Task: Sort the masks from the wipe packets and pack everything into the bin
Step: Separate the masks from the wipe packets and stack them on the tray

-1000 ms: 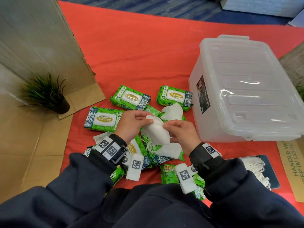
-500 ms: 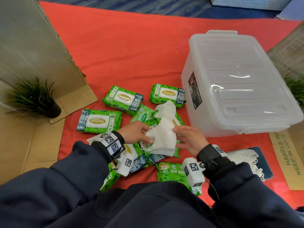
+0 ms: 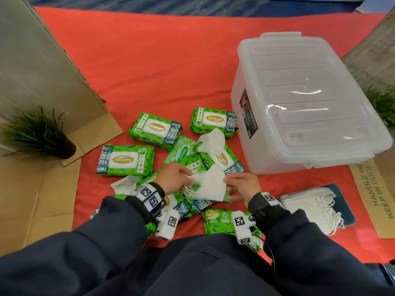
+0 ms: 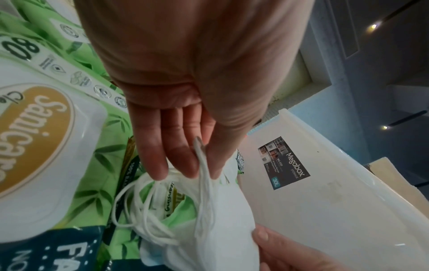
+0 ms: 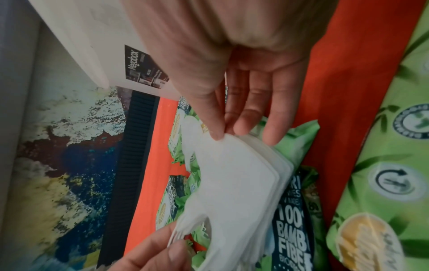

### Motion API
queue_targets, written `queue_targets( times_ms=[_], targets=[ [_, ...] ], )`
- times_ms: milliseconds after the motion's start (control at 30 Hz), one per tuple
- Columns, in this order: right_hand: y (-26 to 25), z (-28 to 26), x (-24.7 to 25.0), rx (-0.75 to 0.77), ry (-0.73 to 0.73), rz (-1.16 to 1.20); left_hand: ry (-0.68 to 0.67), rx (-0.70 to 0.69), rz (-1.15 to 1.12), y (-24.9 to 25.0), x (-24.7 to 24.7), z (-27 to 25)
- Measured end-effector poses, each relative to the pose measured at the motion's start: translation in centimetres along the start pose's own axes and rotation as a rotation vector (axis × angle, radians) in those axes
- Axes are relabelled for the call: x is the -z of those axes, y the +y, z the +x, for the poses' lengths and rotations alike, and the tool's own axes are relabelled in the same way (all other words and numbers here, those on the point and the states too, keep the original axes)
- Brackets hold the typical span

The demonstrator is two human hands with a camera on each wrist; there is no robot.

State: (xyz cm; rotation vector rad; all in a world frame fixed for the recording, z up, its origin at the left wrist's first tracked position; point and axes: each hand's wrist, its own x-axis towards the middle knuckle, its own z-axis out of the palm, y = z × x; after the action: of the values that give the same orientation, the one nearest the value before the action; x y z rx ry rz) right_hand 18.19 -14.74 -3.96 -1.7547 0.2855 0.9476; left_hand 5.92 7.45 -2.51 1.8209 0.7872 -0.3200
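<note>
Low over the pile of green wipe packets, both hands hold a small stack of white folded masks. My left hand pinches the stack's ear-loop end, thumb against fingers. My right hand pinches the opposite corner. One loose mask lies on the packets behind the hands, another beside my left wrist. A larger mask stack rests on a dark pad at the right. The clear plastic bin stands at the right with its lid on.
A red cloth covers the surface. A cardboard wall and a small potted plant stand at the left. Printed cardboard and another plant lie right of the bin. Further packets sit near my lap.
Both hands have come down with the masks, from held up in front of me to just above the packets. My right hand's grip has loosened to a fingertip pinch.
</note>
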Motion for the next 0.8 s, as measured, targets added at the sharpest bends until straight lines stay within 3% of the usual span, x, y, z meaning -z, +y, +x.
queue_targets(
  times_ms=[200,333,433,633,800],
  targets=[
    [0.1,0.7,-0.1,0.041,0.042,-0.099,0.023,-0.014,0.032,-0.6,-0.5,-0.3],
    [0.2,1.0,0.2,0.104,0.101,-0.197,0.114,-0.142,0.398,-0.4,-0.6,-0.2],
    [0.0,1.3,0.4,0.152,0.119,-0.255,0.052,-0.297,0.517,0.8,-1.7,0.2],
    [-0.3,1.8,0.1,0.115,0.033,-0.366,-0.084,-0.500,0.963,1.9,-6.3,0.3],
    [-0.2,1.9,-0.2,0.012,-0.047,-0.222,-0.005,-0.571,1.016,1.3,-7.6,-0.1]
  ],
)
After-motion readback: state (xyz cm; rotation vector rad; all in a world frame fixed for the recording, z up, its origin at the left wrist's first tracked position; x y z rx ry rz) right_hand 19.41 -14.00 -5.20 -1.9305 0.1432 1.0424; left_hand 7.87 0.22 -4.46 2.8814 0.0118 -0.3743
